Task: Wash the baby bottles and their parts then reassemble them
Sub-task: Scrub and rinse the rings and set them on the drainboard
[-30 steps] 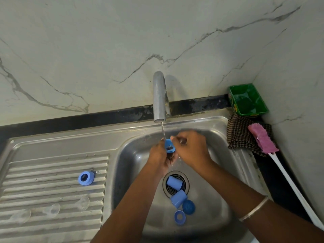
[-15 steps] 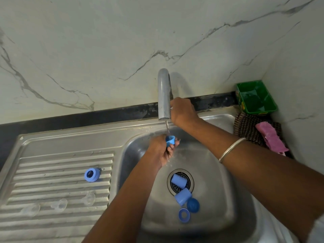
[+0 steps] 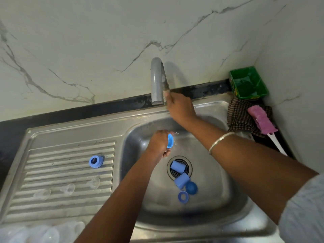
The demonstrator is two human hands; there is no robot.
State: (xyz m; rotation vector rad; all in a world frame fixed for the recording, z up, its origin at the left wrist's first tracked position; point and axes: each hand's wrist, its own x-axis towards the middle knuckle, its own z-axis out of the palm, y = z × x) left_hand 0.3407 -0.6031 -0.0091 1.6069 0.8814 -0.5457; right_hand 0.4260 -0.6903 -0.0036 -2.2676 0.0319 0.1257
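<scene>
Two hands are over the steel sink (image 3: 133,135): the left hand (image 3: 158,142) grips a blue bottle ring (image 3: 170,141) above the basin, and the right hand (image 3: 180,106) reaches far to the grey tap (image 3: 157,81), fingers behind the spout, so I cannot tell their grip. Four more blue parts lie near the drain (image 3: 179,168), and one blue collar (image 3: 95,161) with three clear teats sits on the left draining board (image 3: 52,155).

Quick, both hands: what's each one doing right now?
Left hand: closed, gripping a blue cap over the sink.
Right hand: at the tap; fingers blurred and partly hidden, so its grip cannot be told.
</scene>
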